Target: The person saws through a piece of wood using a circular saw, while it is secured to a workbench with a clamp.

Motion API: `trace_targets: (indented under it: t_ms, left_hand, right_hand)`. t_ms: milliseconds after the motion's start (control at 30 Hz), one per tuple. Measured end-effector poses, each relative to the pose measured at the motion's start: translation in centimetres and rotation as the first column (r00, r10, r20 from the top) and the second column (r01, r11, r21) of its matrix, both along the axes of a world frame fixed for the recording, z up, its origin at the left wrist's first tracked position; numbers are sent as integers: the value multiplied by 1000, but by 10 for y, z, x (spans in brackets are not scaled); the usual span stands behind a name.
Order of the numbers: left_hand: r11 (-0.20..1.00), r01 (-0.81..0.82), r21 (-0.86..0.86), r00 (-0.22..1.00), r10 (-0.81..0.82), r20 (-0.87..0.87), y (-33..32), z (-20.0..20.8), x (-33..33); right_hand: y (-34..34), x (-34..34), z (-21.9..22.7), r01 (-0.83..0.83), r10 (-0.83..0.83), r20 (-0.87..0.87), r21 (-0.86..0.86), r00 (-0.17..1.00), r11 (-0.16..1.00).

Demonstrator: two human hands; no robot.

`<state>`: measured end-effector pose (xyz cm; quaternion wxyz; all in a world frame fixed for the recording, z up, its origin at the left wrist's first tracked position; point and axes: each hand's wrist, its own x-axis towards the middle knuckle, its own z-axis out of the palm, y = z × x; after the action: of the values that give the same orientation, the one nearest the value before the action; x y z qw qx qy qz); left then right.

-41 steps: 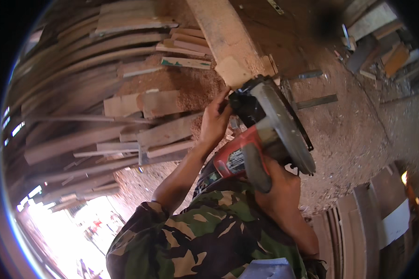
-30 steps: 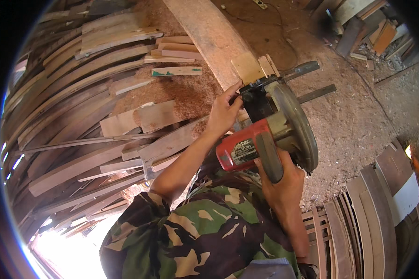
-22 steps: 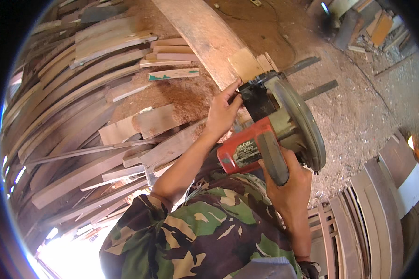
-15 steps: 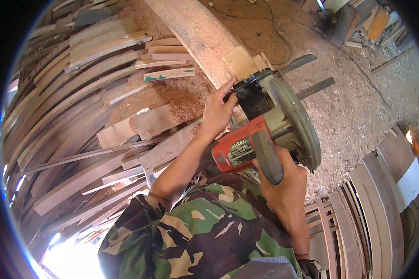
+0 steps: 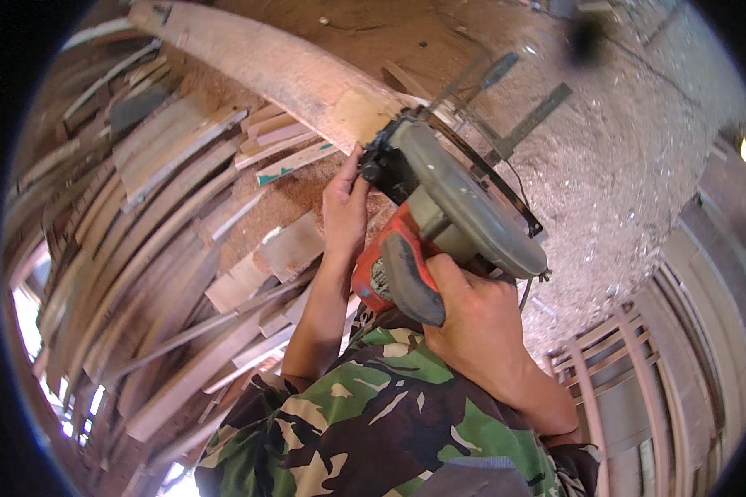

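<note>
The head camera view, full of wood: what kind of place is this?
Most likely a rough woodworking or sawmill shed. Piles of long curved wooden offcuts lie about, pale sawdust covers the ground, and both hands hold a red and grey handheld circular saw at a long pale wooden plank.

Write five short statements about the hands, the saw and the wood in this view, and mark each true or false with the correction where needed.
1. The right hand grips the dark handle of the circular saw. True.
2. The left hand rests on the floor, away from the saw. False: it is raised against the front of the saw, fingers at its black front part.
3. The saw's body is blue. False: it is red, with a grey guard.
4. A long pale plank lies just ahead of the saw. True.
5. The pile of boards lies on the person's right. False: it is on the left; sawdust covers the ground on the right.
</note>
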<state>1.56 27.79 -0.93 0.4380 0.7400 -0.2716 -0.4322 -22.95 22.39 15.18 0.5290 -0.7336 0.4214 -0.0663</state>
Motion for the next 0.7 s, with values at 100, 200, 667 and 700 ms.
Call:
trace_targets:
  t_ms: [100,200,667,700]
  left_hand:
    - [999,-49,-23,984,44,-171,-4,6,2]
    - [998,-1,63,990,10,-143,-11,13,6]
    - [997,-28,76,974,44,-223,-15,14,20]
    - [997,-31,72,972,46,-229,-14,14,21]
  right_hand:
    - [-5,0,-2,-17,17,26,6,1000,1000]
    - [-6,1,-4,-38,37,34,32,999,999]
    - [-11,12,-5,-53,50,64,42,997,998]
    - [-11,13,-5,-51,48,72,37,996,998]
